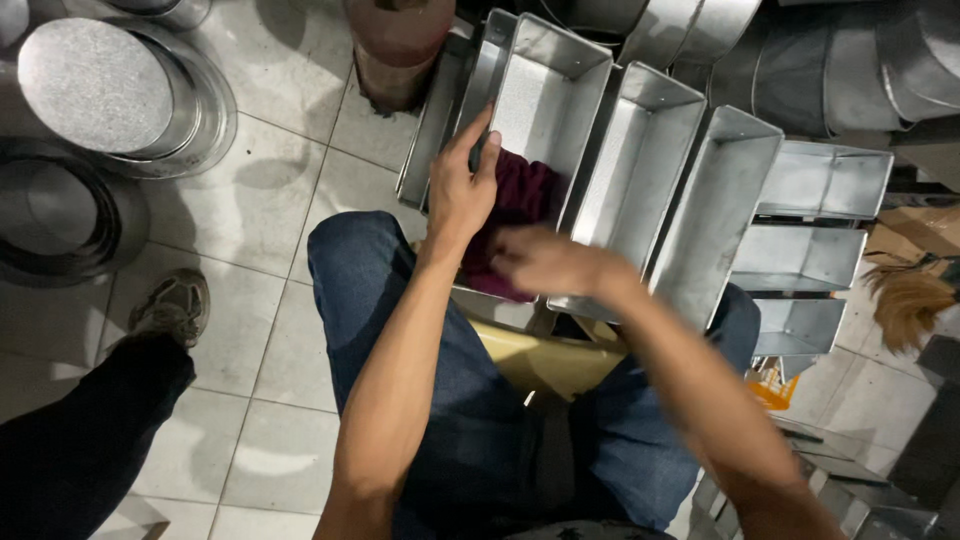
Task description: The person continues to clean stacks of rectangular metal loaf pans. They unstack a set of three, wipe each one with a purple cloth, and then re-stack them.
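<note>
I sit over a row of rectangular metal pans leaning against my knees. My left hand [461, 185] grips the left rim of the nearest metal pan [548, 100], fingers curled over its edge. Inside that pan lies a dark maroon cloth [520, 200]. My right hand [545, 262], blurred, presses on the lower part of the cloth in the pan. More rectangular pans [640, 160] lean side by side to the right.
Round metal tins [95, 85] stand on the tiled floor at upper left. Another person's leg and shoe [172, 305] are at left. Smaller pans [825, 180] stack at right, beside a broom head [905, 300]. A yellow stool [545, 360] shows between my knees.
</note>
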